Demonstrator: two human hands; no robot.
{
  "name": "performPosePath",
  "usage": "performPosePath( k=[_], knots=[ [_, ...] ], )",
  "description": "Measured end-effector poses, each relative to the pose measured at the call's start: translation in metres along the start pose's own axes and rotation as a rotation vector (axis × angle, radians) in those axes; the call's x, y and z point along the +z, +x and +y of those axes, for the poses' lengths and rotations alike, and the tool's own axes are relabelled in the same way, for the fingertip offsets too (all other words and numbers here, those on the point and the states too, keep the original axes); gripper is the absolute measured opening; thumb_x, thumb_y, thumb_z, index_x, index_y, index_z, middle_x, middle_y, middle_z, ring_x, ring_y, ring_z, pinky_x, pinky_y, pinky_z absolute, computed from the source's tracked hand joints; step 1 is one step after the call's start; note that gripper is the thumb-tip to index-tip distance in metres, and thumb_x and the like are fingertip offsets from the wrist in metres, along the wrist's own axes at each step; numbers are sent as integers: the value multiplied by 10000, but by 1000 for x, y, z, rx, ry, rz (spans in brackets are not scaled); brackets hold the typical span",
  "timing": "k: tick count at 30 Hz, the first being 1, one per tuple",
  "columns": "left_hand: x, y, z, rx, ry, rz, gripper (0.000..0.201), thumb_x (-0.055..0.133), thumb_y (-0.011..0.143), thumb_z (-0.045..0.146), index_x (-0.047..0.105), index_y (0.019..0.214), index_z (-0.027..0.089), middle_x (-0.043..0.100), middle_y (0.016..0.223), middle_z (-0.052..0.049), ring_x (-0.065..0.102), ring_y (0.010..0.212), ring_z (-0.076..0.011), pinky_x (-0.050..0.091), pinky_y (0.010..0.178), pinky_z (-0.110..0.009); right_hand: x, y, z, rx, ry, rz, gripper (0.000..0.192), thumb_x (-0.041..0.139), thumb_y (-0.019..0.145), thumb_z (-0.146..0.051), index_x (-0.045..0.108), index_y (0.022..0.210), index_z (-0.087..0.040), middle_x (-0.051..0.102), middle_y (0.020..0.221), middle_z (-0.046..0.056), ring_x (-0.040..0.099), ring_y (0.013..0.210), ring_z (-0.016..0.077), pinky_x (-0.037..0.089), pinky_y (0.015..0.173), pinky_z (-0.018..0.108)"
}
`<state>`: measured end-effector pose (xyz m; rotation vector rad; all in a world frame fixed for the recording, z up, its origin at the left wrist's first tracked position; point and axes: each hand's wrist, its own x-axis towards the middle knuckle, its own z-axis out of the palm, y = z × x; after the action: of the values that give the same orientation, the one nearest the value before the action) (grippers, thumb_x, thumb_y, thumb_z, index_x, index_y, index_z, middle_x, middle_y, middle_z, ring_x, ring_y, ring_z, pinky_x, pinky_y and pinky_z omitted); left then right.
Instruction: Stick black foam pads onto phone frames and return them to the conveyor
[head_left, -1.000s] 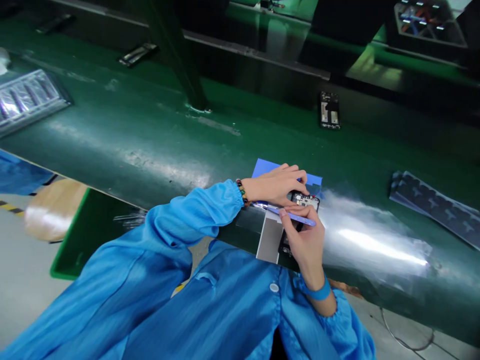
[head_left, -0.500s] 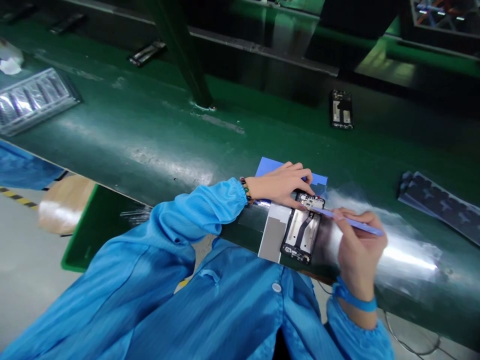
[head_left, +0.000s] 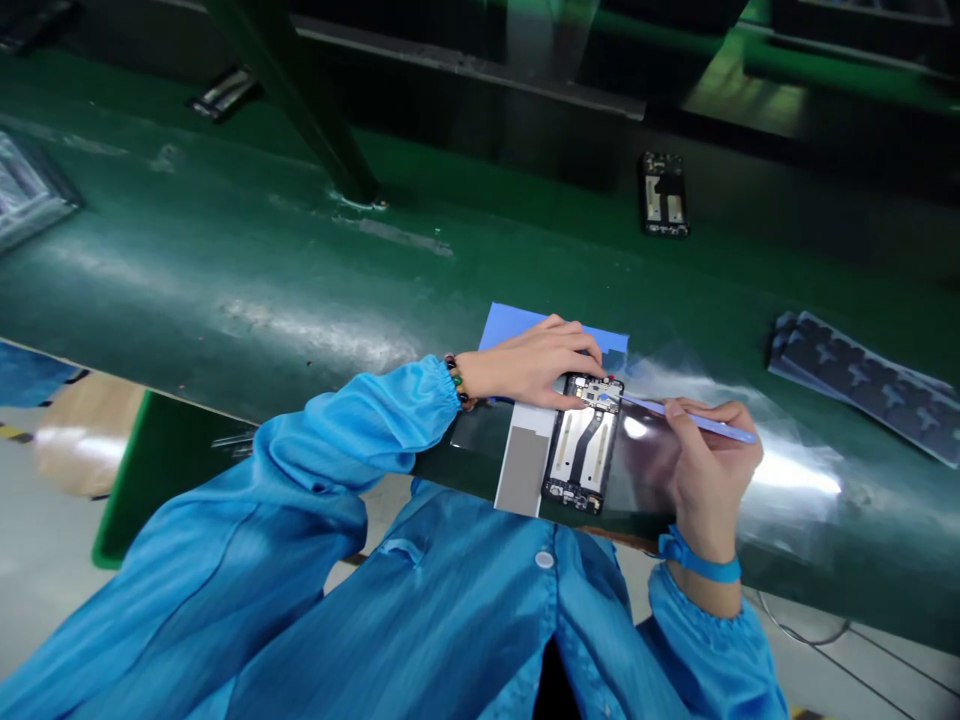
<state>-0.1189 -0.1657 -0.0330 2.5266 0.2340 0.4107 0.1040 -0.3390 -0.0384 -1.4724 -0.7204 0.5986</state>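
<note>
Left hand (head_left: 536, 362) pressing open phone frame (head_left: 583, 455), right hand (head_left: 705, 470) holding blue pry tool (head_left: 686, 420), green bench (head_left: 262, 260)

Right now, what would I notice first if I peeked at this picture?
Bright blue sleeves fill the bottom of the picture. In the middle, the left hand presses on an opened phone at the green table's near edge. The right hand pokes the phone's top with a thin blue tool.

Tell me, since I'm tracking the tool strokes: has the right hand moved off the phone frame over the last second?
Yes. The right hand went from over the phone frame to its right, on the belt.
</note>
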Motion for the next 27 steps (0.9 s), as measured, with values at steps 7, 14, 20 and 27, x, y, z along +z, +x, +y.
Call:
performPosePath(
  k=[7,14,20,27],
  knots=[
    [-2,1,3,-36,-93,8,376,770,977,425,787,1312,255,735,1353,-119,637,1227,-313,381,1056,-468,-6,3,-7,55,-58,-59,447,984,754,-373,565,815,-229,788,884,11,780,898,220,604,946,431],
    [-3,2,5,-49,-108,-6,360,770,975,413,785,1298,254,741,1338,-117,633,1225,-313,371,1065,-467,-5,4,-6,73,-64,-51,457,994,741,-372,564,804,-232,786,885,13,774,879,215,606,928,416],
    [-3,3,6,-74,-137,-49,368,730,995,383,762,1322,219,728,1332,-132,630,1234,-312,381,1048,-440,2,-5,-16,56,44,-79,440,971,744,-319,542,804,-241,746,818,-21,766,891,198,607,949,415],
    [3,2,4,-49,-126,-43,394,720,1015,389,741,1341,169,722,1311,-134,637,1210,-303,378,1022,-427,18,-33,-19,6,41,39,396,931,828,-262,536,822,-232,766,858,7,756,884,180,592,950,391]
  ],
)
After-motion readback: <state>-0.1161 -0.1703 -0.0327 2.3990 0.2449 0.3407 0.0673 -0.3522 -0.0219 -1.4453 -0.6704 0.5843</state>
